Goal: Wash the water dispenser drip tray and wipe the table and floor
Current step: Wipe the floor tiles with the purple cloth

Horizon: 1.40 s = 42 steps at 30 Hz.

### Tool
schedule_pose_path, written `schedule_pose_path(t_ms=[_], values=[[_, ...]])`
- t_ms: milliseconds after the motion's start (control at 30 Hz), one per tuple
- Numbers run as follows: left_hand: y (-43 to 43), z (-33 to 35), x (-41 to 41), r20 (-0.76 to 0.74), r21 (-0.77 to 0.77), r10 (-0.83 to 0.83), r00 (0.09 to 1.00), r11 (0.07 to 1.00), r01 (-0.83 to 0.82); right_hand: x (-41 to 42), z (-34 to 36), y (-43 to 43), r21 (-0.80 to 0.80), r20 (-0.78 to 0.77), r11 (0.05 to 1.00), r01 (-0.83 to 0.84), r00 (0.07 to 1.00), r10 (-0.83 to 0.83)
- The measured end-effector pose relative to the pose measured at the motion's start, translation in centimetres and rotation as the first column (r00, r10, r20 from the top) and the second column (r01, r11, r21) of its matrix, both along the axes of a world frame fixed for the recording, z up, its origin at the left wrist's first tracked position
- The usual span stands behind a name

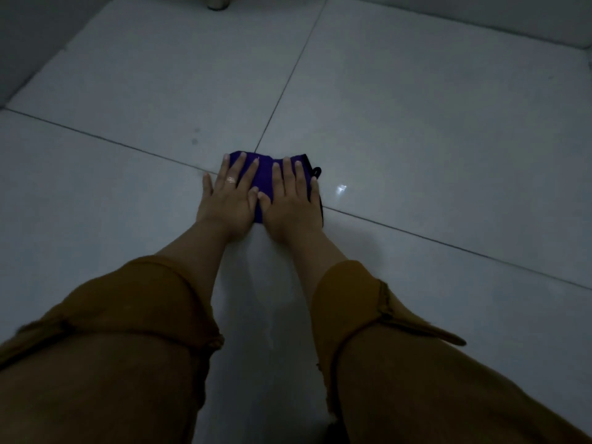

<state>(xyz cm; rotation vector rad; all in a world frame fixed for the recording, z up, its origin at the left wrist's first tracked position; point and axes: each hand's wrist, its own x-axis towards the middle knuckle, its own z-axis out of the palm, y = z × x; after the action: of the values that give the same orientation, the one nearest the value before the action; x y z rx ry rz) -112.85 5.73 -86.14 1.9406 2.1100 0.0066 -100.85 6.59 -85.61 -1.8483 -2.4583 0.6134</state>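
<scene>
Purple cloth (pixel 265 176), folded into a small pad, lay under both of the person's bare hands. The left hand (pixel 229 195) was pressed flat on the cloth's left half, palm down and fingers straight and spread. A pale ring (pixel 231 180) showed on one finger, and the little finger reached past the cloth's edge onto the tile. The right hand (pixel 290 200) lay flat just beside it on the right half, fingers straight and slightly apart. The two thumbs nearly touched over the middle of the cloth. A small black hanging loop (pixel 316 171) stuck out from the cloth's far right corner.

The cloth rested on a glossy white tiled floor (pixel 416 123), just where two dark grout lines crossed. A small bright glint of light (pixel 341 189) shone on the tile near the right hand. Both forearms were bare, stretched forward from the camera. Mustard-brown sleeves were rolled up on the left arm (pixel 128 315) and the right arm (pixel 368 299). A faint wet sheen (pixel 272 315) showed on the tile between the forearms. At the far top edge stood a shiny metal foot (pixel 217 1) of something cut off by the view. The room was dim.
</scene>
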Motion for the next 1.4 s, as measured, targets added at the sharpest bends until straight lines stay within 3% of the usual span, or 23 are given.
schedule_pose_path(t_ms=[333, 567, 867, 1400], values=[[-1.9, 0.6, 6.3, -0.06, -0.108, -0.035, 0.998, 0.994, 0.028, 6.7, -0.3, -2.4, -0.005, -0.005, 1.0, -0.025, 1.0, 0.025], [-1.8, 1.2, 21.4, 0.004, -0.189, -0.238, 0.971, 0.954, 0.234, 22.2, -0.3, -4.4, -0.045, 0.045, 0.987, 0.155, 0.987, -0.153], [-6.1, 1.7, 41.3, 0.113, -0.179, -0.465, 0.878, 0.86, 0.478, 42.1, -0.1, -10.8, -0.072, 0.074, 0.915, 0.398, 0.917, -0.393], [-9.7, 1.7, 59.0, 0.092, -0.169, -0.612, 0.785, 0.768, 0.618, 59.7, -0.6, -16.4, -0.042, 0.048, 0.849, 0.527, 0.85, -0.525]])
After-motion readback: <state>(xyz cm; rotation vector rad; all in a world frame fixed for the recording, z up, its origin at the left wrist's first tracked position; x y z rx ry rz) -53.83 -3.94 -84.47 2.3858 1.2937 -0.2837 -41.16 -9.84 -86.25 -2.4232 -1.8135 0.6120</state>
